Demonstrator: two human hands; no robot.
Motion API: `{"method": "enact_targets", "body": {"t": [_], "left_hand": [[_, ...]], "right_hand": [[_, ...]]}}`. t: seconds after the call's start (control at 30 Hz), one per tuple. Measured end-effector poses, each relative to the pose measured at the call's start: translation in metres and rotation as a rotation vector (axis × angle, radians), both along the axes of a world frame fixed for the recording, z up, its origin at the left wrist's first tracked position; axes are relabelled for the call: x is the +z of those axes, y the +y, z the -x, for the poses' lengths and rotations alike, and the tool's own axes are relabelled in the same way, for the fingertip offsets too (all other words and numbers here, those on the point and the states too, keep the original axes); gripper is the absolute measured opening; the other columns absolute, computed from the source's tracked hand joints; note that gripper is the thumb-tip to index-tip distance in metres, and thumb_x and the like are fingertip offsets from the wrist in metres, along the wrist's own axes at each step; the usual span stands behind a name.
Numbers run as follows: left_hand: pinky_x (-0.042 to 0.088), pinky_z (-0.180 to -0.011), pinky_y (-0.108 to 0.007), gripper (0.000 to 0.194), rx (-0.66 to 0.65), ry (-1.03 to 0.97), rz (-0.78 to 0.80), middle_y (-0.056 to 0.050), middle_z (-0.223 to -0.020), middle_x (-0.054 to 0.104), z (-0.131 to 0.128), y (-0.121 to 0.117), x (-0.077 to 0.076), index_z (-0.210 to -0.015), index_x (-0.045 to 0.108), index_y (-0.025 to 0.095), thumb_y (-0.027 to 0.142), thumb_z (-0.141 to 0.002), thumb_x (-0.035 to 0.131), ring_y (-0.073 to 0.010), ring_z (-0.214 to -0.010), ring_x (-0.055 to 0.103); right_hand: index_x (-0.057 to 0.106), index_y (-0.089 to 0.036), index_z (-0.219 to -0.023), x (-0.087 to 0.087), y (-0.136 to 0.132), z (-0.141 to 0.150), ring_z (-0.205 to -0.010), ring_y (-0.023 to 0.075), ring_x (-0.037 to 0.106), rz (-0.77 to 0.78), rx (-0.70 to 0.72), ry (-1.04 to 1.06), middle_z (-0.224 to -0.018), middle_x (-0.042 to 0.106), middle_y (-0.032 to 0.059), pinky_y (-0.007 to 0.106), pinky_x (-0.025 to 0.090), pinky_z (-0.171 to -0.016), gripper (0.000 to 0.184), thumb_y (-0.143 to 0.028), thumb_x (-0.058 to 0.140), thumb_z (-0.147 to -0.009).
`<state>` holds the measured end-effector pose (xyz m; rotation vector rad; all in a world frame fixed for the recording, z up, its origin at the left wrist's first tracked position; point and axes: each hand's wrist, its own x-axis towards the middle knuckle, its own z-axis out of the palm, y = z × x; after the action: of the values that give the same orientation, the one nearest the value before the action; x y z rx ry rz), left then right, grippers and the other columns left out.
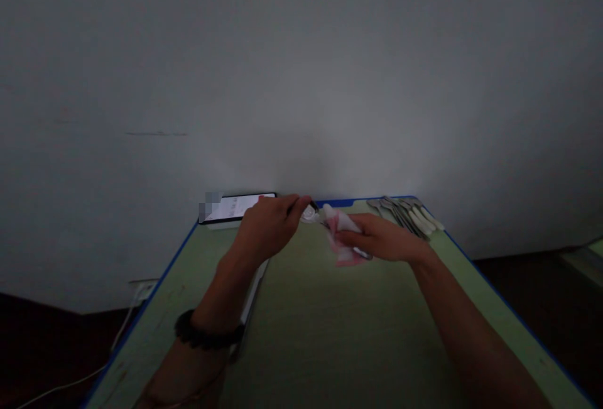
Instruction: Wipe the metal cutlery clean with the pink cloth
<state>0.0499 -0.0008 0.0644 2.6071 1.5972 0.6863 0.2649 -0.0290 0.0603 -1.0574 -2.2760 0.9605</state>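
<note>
My left hand (271,223) is closed, its thumb and fingers pinching the dark end of a piece of metal cutlery (315,205). My right hand (384,237) grips a pink and white cloth or tissue (343,242) wrapped round the same piece. A metal end pokes out below the cloth, near the right fingers. Whether it is a spoon or a fork is hidden. Just behind the hands lies a small round whitish thing (309,214), partly covered and too dim to name.
Several metal utensils (400,214), some with white handles, lie at the table's back right corner. At back left a tablet (235,208) with a lit screen stands near the wall. A pale flat object (252,293) lies under my left forearm. The table (339,333) has blue edging.
</note>
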Motion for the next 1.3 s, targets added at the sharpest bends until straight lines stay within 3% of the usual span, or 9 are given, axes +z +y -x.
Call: {"method": "enact_targets", "body": {"t": [0.1, 0.23, 0.37, 0.5, 0.63, 0.8, 1.0, 1.2, 1.3], "left_hand": [[0.037, -0.06, -0.025, 0.045, 0.018, -0.127, 0.052, -0.005, -0.077, 0.067, 0.002, 0.002, -0.001, -0.085, 0.066, 0.019, 0.046, -0.087, 0.029, -0.0174, -0.071, 0.058], [0.038, -0.064, -0.025, 0.048, 0.019, -0.185, 0.062, -0.005, -0.075, 0.066, -0.002, 0.0, 0.001, -0.085, 0.065, 0.018, 0.046, -0.089, 0.026, -0.0168, -0.07, 0.058], [0.037, -0.065, -0.027, 0.049, -0.026, -0.117, 0.02, -0.005, -0.071, 0.065, -0.014, -0.006, 0.001, -0.077, 0.062, 0.016, 0.042, -0.091, 0.023, -0.0153, -0.064, 0.056], [0.035, -0.062, -0.025, 0.044, -0.096, -0.058, -0.018, -0.003, -0.072, 0.065, -0.021, -0.008, -0.002, -0.082, 0.061, 0.017, 0.039, -0.091, 0.025, -0.0142, -0.063, 0.056], [0.033, -0.059, -0.024, 0.046, 0.069, -0.022, -0.084, -0.002, -0.068, 0.063, -0.01, -0.002, -0.002, -0.077, 0.06, 0.019, 0.045, -0.09, 0.025, -0.0143, -0.061, 0.054], [0.028, -0.05, -0.022, 0.049, 0.197, -0.075, -0.156, 0.0, -0.057, 0.056, 0.003, 0.002, 0.006, -0.07, 0.059, 0.018, 0.047, -0.09, 0.025, -0.0111, -0.05, 0.047], [0.029, -0.05, -0.021, 0.048, 0.285, -0.153, -0.24, 0.0, -0.054, 0.054, 0.013, 0.002, 0.012, -0.072, 0.061, 0.018, 0.046, -0.09, 0.026, -0.011, -0.05, 0.048], [0.031, -0.053, -0.022, 0.046, 0.271, -0.072, -0.257, -0.001, -0.059, 0.058, 0.022, 0.008, 0.01, -0.077, 0.064, 0.018, 0.045, -0.089, 0.029, -0.0127, -0.054, 0.052], [0.032, -0.053, -0.021, 0.046, 0.29, -0.145, -0.283, -0.001, -0.06, 0.059, 0.02, 0.007, 0.011, -0.079, 0.064, 0.019, 0.044, -0.09, 0.028, -0.0123, -0.055, 0.053]], "right_hand": [[0.058, -0.017, -0.082, 0.008, -0.001, -0.021, -0.056, 0.0088, 0.044, 0.071, 0.089, -0.048, -0.067, 0.055, -0.0017, 0.019, 0.034, -0.049, 0.022, -0.034, 0.045, -0.083], [0.059, -0.017, -0.081, 0.013, -0.004, -0.034, -0.053, 0.0086, 0.044, 0.104, 0.067, -0.114, -0.064, 0.054, -0.0023, 0.019, 0.032, -0.046, 0.024, -0.036, 0.045, -0.083], [0.058, -0.017, -0.084, 0.008, -0.005, -0.017, -0.055, 0.0086, 0.044, 0.031, 0.007, -0.081, -0.068, 0.055, -0.0018, 0.019, 0.034, -0.05, 0.023, -0.035, 0.043, -0.084], [0.054, -0.016, -0.081, -0.005, -0.001, 0.007, -0.057, 0.0092, 0.045, -0.034, -0.098, 0.013, -0.069, 0.054, -0.0003, 0.02, 0.035, -0.052, 0.025, -0.036, 0.04, -0.085], [0.051, -0.015, -0.08, -0.011, 0.004, 0.01, -0.062, 0.01, 0.046, 0.007, 0.022, -0.009, -0.072, 0.054, 0.0012, 0.021, 0.037, -0.056, 0.028, -0.038, 0.037, -0.087], [0.051, -0.015, -0.088, 0.0, 0.005, -0.013, -0.069, 0.0101, 0.048, 0.019, 0.117, -0.063, -0.082, 0.056, 0.0023, 0.021, 0.038, -0.063, 0.028, -0.039, 0.037, -0.087], [0.054, -0.014, -0.095, -0.002, 0.009, -0.029, -0.065, 0.0107, 0.049, 0.043, 0.076, -0.246, -0.08, 0.059, 0.0028, 0.021, 0.037, -0.058, 0.028, -0.036, 0.039, -0.087], [0.056, -0.016, -0.102, -0.025, 0.017, -0.019, -0.078, 0.0172, 0.056, 0.049, -0.017, -0.433, -0.093, 0.063, 0.0077, 0.027, 0.041, -0.068, 0.032, -0.038, 0.04, -0.085], [0.053, -0.012, -0.11, -0.024, 0.015, -0.021, -0.093, 0.0231, 0.055, 0.053, -0.095, -0.486, -0.106, 0.059, 0.0139, 0.033, 0.041, -0.079, 0.047, -0.046, 0.049, -0.079]]}}
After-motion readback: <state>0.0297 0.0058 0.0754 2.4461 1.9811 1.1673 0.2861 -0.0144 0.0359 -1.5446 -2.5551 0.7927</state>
